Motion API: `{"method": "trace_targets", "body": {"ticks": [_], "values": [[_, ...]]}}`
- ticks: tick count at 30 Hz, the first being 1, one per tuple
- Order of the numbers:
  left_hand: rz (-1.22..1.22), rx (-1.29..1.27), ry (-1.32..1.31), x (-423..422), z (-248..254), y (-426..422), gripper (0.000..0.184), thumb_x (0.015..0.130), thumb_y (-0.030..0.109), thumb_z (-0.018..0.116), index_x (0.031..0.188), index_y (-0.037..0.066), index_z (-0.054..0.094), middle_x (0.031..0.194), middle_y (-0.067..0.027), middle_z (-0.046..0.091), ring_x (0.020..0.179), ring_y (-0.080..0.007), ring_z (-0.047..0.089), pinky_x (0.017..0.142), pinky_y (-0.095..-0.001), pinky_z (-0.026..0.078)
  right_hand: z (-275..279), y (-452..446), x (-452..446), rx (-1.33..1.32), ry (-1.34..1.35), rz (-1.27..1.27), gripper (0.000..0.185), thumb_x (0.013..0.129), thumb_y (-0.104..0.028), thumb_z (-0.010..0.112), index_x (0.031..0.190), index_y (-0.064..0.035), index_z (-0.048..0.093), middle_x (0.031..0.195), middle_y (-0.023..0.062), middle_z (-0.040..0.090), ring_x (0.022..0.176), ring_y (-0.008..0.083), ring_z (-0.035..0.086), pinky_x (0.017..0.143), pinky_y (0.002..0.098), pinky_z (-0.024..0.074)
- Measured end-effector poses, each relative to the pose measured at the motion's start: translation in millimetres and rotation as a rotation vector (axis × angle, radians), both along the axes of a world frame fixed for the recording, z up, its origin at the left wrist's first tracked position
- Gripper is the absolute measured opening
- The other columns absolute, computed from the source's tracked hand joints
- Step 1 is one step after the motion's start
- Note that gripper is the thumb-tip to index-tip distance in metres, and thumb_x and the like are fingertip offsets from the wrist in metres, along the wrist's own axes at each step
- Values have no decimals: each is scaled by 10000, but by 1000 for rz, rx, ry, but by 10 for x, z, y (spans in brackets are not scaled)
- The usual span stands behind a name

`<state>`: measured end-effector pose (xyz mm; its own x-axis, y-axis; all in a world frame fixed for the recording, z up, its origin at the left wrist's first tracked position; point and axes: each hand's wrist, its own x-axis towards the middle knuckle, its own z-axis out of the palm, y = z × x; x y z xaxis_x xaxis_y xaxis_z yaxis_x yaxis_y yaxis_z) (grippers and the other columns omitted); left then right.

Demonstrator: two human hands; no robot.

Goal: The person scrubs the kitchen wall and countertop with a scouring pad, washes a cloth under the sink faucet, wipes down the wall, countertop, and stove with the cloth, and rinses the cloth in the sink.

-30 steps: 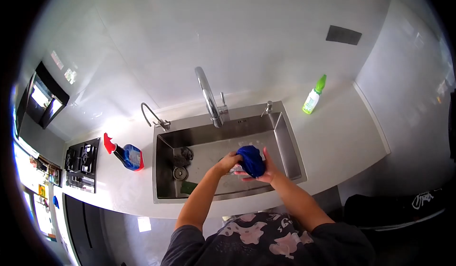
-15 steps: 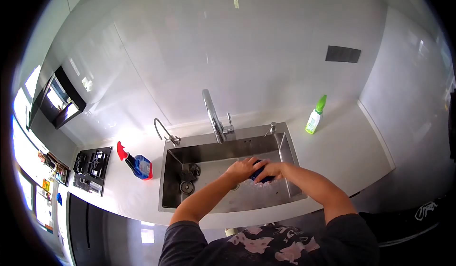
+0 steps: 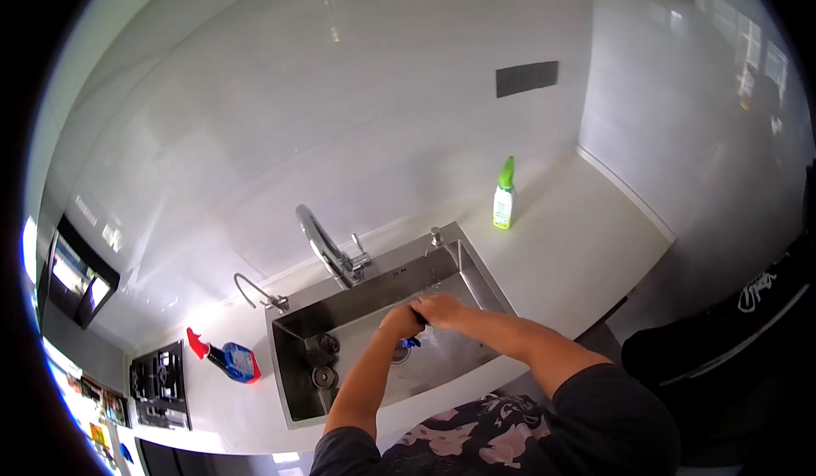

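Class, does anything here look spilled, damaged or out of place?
Nothing clearly stands out. The left hand and right hand are over the sink, and no spill or damage shows on the counter.

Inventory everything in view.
Sink: 1, silver, centre
Counter: 1, white, around sink
Bundle: 1, blue, over sink
Faucet: 1, silver, behind sink
Tap: 1, silver, faucet's left
Dispenser: 1, silver, faucet's right
Green-topped bottle: 1, white, right counter
Red-topped bottle: 1, blue, left counter
Hob: 1, black, far left
Wall plate: 1, grey, upper right
Clump: 1, dark, in sink
Strainer: 1, silver, in sink
Dark item: 1, black, lower right
Left hand and right hand: 2, bare, over sink
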<state>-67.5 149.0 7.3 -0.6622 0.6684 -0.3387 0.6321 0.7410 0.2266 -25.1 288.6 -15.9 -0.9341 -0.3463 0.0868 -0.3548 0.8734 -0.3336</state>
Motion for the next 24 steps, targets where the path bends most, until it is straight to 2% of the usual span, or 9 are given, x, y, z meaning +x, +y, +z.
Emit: {"method": "trace_targets", "body": {"ticks": [4,5,6,8,12,14,18,19,24], "values": [[52,242,-90,-4,245,-117,393,636,244,688,992,93,614,942,-162,632,873,-346,598,767,-408,474,113,-46,251,-262,128,-80,444,666,-121,663,1083,-65,521,1011,144,595,880,315,602,696,395,503],[135,353,-105,36,284,-155,577,599,229,735,1123,97,535,919,-169,634,863,-348,605,771,-409,475,139,-59,296,-415,222,-136,421,676,-125,672,1066,-63,526,981,123,605,863,280,615,663,373,510],[124,353,-101,78,337,-171,577,599,229,735,1123,97,535,919,-169,634,863,-348,605,771,-409,475,184,-30,303,-414,231,-145,421,676,-125,672,1066,-63,526,981,123,605,863,280,615,663,373,510],[302,510,-140,178,509,-185,754,595,216,755,1268,178,416,1124,-191,560,1018,-343,551,847,-400,451,310,50,298,-935,-604,-359,387,703,-149,684,1049,-67,533,973,65,603,847,192,613,558,312,489],[-96,686,307,354,646,-228,875,579,213,770,1330,247,322,1311,-221,380,1157,-359,439,912,-423,414,454,198,272,-1362,-823,-303,348,718,-162,687,1025,-80,544,894,48,601,745,128,603,417,215,402],[-310,449,700,347,719,-241,886,571,209,775,1330,297,328,1408,-191,216,1218,-373,349,956,-461,367,705,256,307,-1491,-1057,-210,352,728,-153,671,1048,-88,539,870,33,593,683,123,573,446,171,371],[-443,433,744,235,826,-186,704,674,154,671,1301,306,389,1387,-196,261,1091,-341,486,787,-373,520,875,283,223,-1347,-1333,24,224,747,-165,663,929,-95,554,798,28,585,634,99,571,383,168,347],[-467,450,764,274,946,-146,642,701,129,625,1285,304,421,1347,-175,315,976,-292,551,642,-316,558,904,299,194,-1346,-1332,23,224,747,-165,663,929,-95,554,798,28,585,634,99,571,383,168,347],[-413,333,721,314,917,-96,532,723,139,599,1224,260,467,1135,-114,469,772,-248,599,544,-322,546,1017,275,86,-810,-1285,-39,172,730,-209,696,722,-105,560,610,-20,538,475,89,515,351,206,331]]}}
